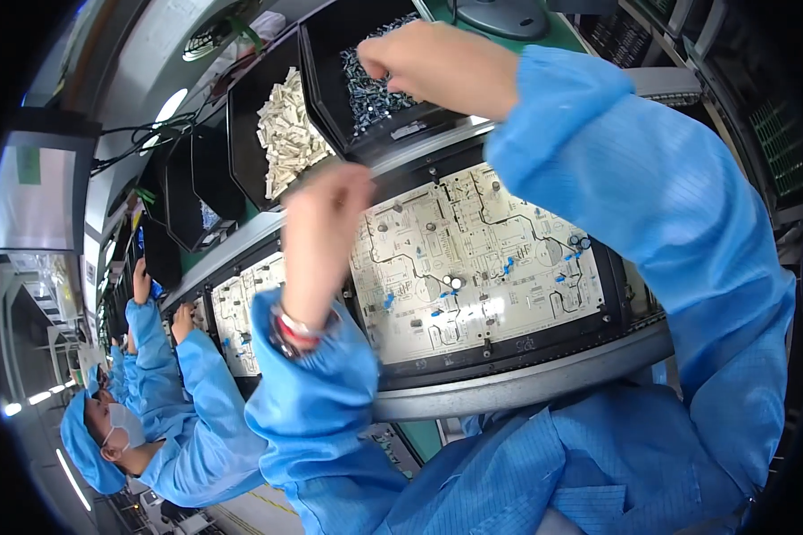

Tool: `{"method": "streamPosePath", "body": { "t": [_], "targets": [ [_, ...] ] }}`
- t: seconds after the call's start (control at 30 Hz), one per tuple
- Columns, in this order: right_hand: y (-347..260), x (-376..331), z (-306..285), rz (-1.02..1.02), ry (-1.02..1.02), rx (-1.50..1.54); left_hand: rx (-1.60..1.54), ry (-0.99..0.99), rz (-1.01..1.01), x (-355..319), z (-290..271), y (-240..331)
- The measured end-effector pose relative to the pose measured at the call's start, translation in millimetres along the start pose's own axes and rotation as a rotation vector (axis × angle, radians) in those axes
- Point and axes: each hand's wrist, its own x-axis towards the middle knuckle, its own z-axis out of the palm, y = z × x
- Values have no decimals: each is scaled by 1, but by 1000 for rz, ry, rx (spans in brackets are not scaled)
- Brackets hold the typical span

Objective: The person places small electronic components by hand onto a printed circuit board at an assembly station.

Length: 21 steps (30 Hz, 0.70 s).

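My right hand point(439, 64) reaches over a black bin of small dark-blue components point(372, 94). Its fingers are curled with the tips together; whatever they hold, if anything, is hidden. Slightly blurred, my left hand point(323, 227) is raised over the left edge of a printed circuit board point(509, 299), close to the bin of white parts. The fingers are bent inward into a loose fist, and I cannot make out anything in them. The pale board lies in a black frame and carries several blue, black and white components, with dark traces printed across it.
White block-shaped parts point(287, 134) fill another black bin. A second framed board point(248, 299) lies to the left. A metal rail point(526, 367) runs along the near edge. At the left, a co-worker in blue point(201, 419) works at the same line.
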Motion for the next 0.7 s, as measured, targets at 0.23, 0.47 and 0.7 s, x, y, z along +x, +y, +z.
{"method": "streamPosePath", "body": {
  "t": [0.23, 0.47, 0.7],
  "targets": [
    [-11, -49, -13, -37, -141, 257, 322, 136, 220, 58, -17, -132],
    [-4, -119, 7, 130, -205, 287, 350, 74, 94, 72, -14, -125],
    [-17, -146, 8, 340, -387, 472, 302, 64, 10, 69, -25, -134]
  ]
}}
